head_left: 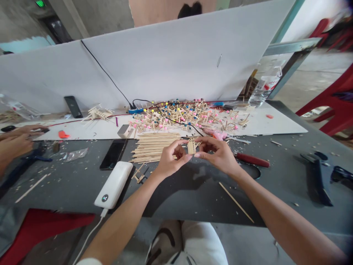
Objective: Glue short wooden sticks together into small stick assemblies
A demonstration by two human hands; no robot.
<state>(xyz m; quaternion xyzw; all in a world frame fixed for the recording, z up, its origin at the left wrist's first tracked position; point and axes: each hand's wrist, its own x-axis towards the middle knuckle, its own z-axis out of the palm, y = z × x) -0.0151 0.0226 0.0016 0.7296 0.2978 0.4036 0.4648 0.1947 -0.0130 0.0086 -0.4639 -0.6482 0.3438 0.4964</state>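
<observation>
A small panel of short wooden sticks [191, 147] is pinched between both my hands, raised above the dark tabletop. My left hand [172, 157] grips its left side with thumb and fingertips. On the opposite side, my right hand [216, 151] holds it the same way. Just behind my left hand lies a stack of long thin wooden sticks [154, 145]. A pink glue gun [216, 134] rests beyond my right hand, partly hidden. One loose stick [236, 202] lies nearer to me on the right.
A heap of stick pieces with coloured balls [176, 116] covers the white board behind. A white power bank [114, 186] and a black phone [113, 154] lie left. Red-handled tool [253, 160] and dark clamp [320, 176] lie right. Another person's hands [19, 141] work at far left.
</observation>
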